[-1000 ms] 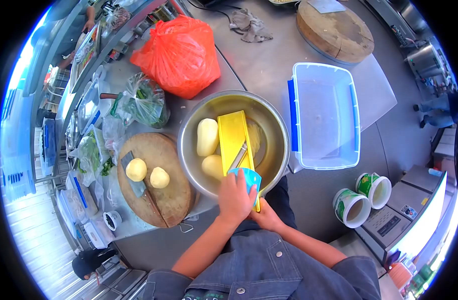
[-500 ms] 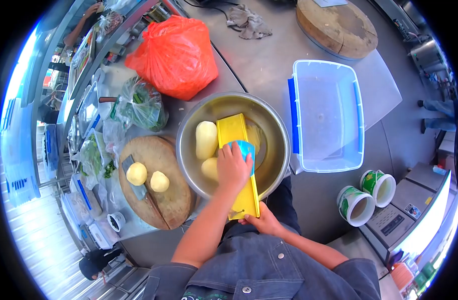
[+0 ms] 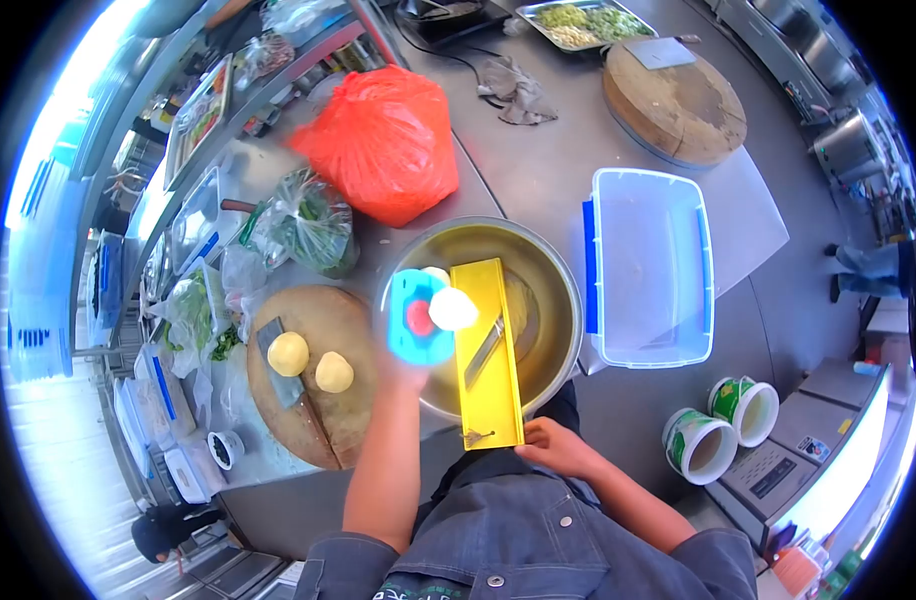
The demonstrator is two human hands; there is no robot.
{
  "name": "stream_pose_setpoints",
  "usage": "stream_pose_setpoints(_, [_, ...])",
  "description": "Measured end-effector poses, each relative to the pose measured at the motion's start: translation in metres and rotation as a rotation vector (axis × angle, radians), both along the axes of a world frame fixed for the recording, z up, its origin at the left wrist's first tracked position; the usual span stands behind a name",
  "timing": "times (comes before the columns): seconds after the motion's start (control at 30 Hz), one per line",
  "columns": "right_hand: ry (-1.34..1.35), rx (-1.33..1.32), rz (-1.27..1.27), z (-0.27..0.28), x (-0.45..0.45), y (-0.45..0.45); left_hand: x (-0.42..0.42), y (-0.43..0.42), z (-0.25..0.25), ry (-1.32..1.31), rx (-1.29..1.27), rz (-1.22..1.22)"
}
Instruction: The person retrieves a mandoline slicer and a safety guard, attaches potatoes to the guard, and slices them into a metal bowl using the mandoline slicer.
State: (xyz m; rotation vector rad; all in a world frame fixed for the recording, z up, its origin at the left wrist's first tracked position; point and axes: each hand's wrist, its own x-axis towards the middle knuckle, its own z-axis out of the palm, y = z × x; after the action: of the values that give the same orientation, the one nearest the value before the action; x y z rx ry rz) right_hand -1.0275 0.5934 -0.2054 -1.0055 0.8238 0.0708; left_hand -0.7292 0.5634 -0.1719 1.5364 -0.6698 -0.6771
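Observation:
My left hand (image 3: 406, 372), partly blurred, holds up a blue slicer hand guard (image 3: 406, 342) with a red middle, over the left side of a steel bowl (image 3: 563, 300). A bright, pale piece of peeled potato (image 3: 453, 309) shows at the guard's right edge. A yellow mandoline slicer (image 3: 480, 415) slants across the bowl, its diagonal metal blade (image 3: 485, 352) uncovered. With closed fingers, my right hand (image 3: 550, 446) grips the slicer's near right corner. Pale slices (image 3: 522, 303) lie in the bowl beside the slicer. Another peeled potato is mostly hidden behind the guard.
Left of the bowl, a round chopping board (image 3: 328, 315) carries a cleaver (image 3: 281, 372) and two peeled potatoes (image 3: 289, 354). A red plastic bag (image 3: 393, 140) and bagged greens (image 3: 313, 225) stand behind. To the right is a clear plastic tub (image 3: 650, 270); white buckets (image 3: 700, 448) stand lower right.
My left hand has lifted the blue guard off the slicer and moved left, uncovering the blade. My right hand still grips the slicer's near end. The view has tilted slightly up.

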Motion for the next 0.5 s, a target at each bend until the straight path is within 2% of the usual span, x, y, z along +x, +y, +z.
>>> stream_pose_setpoints(0.03, [0.088, -0.21, 0.032, 0.009, -0.005, -0.008, -0.004, 0.008, 0.012, -0.039, -0.002, -0.02])
stream_pose_setpoints(0.07, [0.12, -0.274, -0.015, 0.015, -0.008, -0.015, -0.007, 0.018, 0.018, -0.045, -0.018, -0.029])
stream_pose_setpoints(0.17, [0.151, -0.457, -0.104, 0.045, 0.009, -0.032, 0.005, 0.06, 0.002, 0.62, -0.321, -0.045])
stream_pose_setpoints(0.23, [0.005, -0.64, -0.306, 0.066, 0.039, -0.042, 0.006, 0.074, -0.004, 1.085, -0.471, -0.065])
stream_pose_setpoints(0.27, [-0.03, -0.753, -0.306, 0.069, 0.057, -0.05, 0.008, 0.078, -0.008, 0.938, -0.442, -0.077])
stream_pose_setpoints(0.3, [-0.068, -0.866, -0.307, 0.067, 0.074, -0.063, 0.008, 0.084, -0.009, 0.949, -0.457, -0.072])
stream_pose_setpoints(0.37, [0.034, -1.104, -0.202, 0.06, 0.103, -0.093, 0.011, 0.101, -0.009, 1.01, -0.429, 0.07])
stream_pose_setpoints(0.43, [0.097, -1.192, -0.152, 0.029, 0.115, -0.119, 0.013, 0.118, 0.0, 1.003, -0.443, 0.151])
stream_pose_setpoints(0.5, [0.173, -1.147, -0.164, 0.0, 0.116, -0.136, 0.016, 0.138, 0.008, 1.036, -0.506, 0.149])
